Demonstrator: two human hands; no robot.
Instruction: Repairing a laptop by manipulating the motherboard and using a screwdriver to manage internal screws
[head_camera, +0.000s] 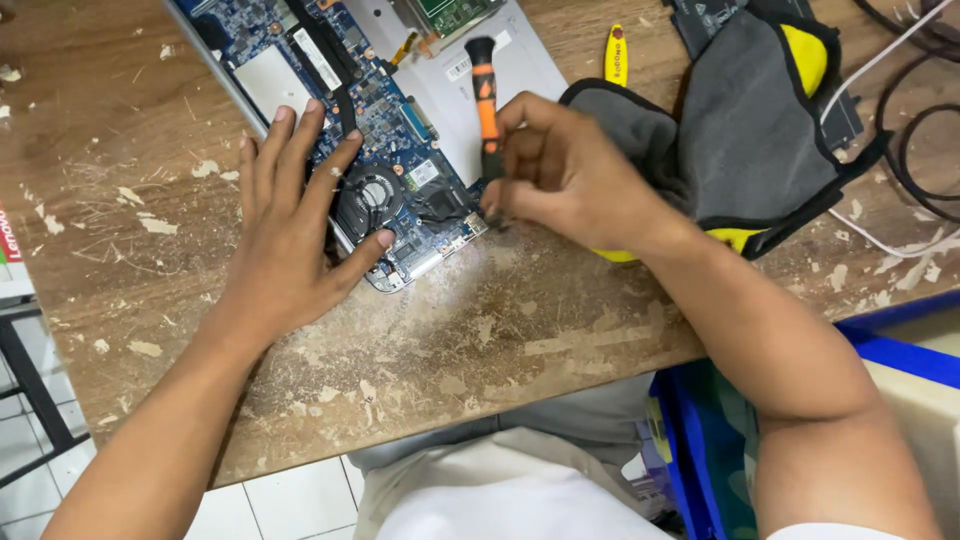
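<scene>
An opened laptop base (380, 110) with a blue circuit board and a round black fan (372, 195) lies on the worn wooden table (420, 330). My left hand (290, 230) rests flat with fingers spread on the laptop's near left corner, thumb beside the fan. My right hand (555, 175) grips a screwdriver (485, 95) with an orange and black handle, held upright, its tip down at the board's near right corner.
A grey pouch with black and yellow trim (740, 120) lies right of the laptop, a yellow-handled tool (616, 52) behind it. Black and white cables (915, 110) run at the far right. A blue bin edge (900, 345) sits below the table's right side.
</scene>
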